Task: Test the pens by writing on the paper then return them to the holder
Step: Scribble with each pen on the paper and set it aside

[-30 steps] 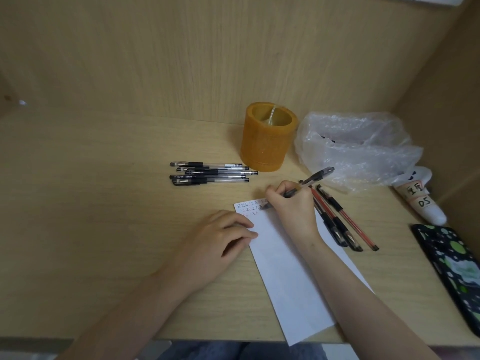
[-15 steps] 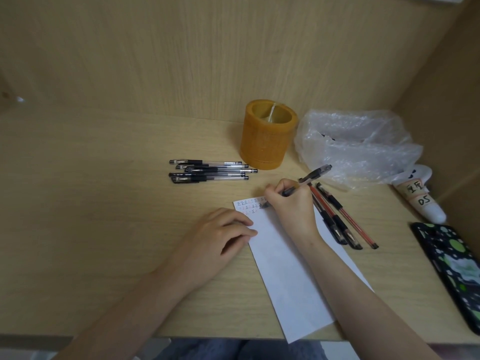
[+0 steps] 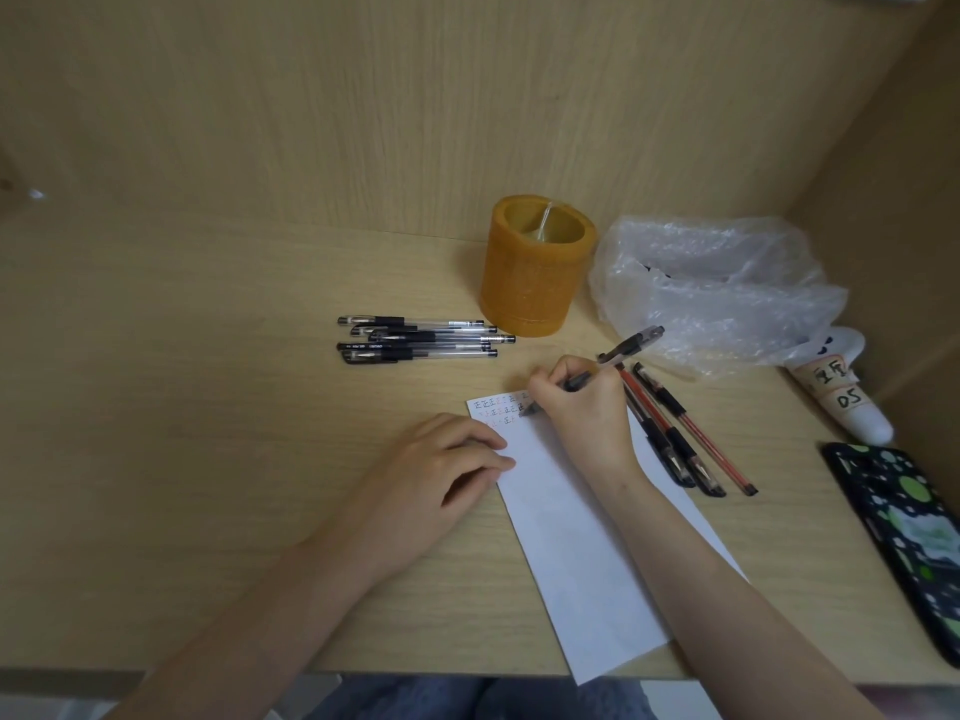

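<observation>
My right hand (image 3: 584,407) grips a black pen (image 3: 623,350) with its tip on the top of a white paper strip (image 3: 566,537), where small red and black characters are written. My left hand (image 3: 436,475) rests on the paper's left edge, fingers loosely curled, holding nothing. Several black pens (image 3: 421,340) lie in a row left of the orange cylindrical holder (image 3: 535,267). Three more pens (image 3: 685,439), one red, lie right of my writing hand.
A crumpled clear plastic bag (image 3: 717,288) sits right of the holder. A white tube with labels (image 3: 841,392) and a dark patterned phone (image 3: 904,527) lie by the right wall. A wooden back wall stands close behind. The desk's front edge runs below my forearms.
My right hand with the pen has shifted only slightly while writing on the paper's top rows. My left hand has stayed in place.
</observation>
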Action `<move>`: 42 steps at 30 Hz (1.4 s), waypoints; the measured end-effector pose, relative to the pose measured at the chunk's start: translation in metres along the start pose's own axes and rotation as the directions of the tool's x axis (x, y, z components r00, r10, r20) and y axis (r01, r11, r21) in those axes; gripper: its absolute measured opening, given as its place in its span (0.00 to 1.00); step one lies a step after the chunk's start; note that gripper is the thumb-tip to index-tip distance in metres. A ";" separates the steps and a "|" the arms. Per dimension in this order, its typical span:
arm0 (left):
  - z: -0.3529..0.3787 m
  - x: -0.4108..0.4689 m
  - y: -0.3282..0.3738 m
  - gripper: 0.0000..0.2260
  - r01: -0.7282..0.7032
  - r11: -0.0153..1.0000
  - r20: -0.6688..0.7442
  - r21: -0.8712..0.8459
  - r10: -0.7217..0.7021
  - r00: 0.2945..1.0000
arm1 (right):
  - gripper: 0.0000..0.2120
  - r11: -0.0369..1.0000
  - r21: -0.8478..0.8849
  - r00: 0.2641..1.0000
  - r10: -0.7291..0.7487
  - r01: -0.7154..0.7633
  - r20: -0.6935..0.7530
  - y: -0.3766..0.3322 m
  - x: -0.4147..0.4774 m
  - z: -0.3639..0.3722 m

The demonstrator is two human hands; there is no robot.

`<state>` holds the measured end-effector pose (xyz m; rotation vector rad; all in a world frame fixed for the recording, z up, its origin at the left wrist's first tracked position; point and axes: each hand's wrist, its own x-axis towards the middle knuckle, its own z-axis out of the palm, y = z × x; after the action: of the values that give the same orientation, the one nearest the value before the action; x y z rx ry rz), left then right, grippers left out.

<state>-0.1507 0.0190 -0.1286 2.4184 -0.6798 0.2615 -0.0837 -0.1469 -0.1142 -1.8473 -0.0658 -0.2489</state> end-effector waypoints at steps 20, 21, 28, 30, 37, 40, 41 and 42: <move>0.000 -0.001 0.001 0.15 0.001 1.000 -0.004 -0.019 -0.001 1.000 | 0.20 0.955 0.282 0.988 0.121 -0.089 -0.100 0.000 0.008 -0.012; 0.000 -0.001 0.001 0.15 0.000 1.000 -0.004 -0.019 0.000 1.000 | 0.20 0.939 0.329 0.987 0.132 -0.097 -0.086 -0.002 0.008 -0.015; 0.001 -0.001 0.001 0.15 -0.014 1.000 -0.030 -0.027 0.013 0.999 | 0.30 0.742 0.543 0.918 0.341 -0.394 0.201 -0.020 0.017 -0.038; 0.001 -0.001 0.000 0.14 -0.018 1.000 -0.035 -0.026 0.017 0.999 | 0.26 0.751 0.544 0.927 0.286 -0.375 0.243 -0.025 0.018 -0.046; 0.003 -0.002 -0.002 0.13 -0.022 0.999 -0.032 -0.023 0.021 0.999 | 0.20 0.658 0.630 0.904 0.206 -0.412 0.376 -0.039 0.011 -0.063; 0.003 -0.002 -0.003 0.13 -0.023 1.000 -0.030 -0.020 0.022 0.999 | 0.30 0.475 0.711 0.855 0.273 -0.518 0.441 -0.040 0.011 -0.069; 0.004 -0.002 -0.003 0.13 -0.024 1.000 -0.030 -0.017 0.024 0.999 | 0.31 0.419 0.732 0.843 0.292 -0.537 0.451 -0.039 0.011 -0.071; 0.004 -0.002 -0.003 0.13 -0.026 1.000 -0.029 -0.014 0.025 0.999 | 0.31 0.378 0.747 0.835 0.305 -0.547 0.458 -0.037 0.012 -0.072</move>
<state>-0.1502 0.0196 -0.1335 2.3890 -0.6976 0.3009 -0.0879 -0.2056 -0.0580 -0.7839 0.1175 0.3679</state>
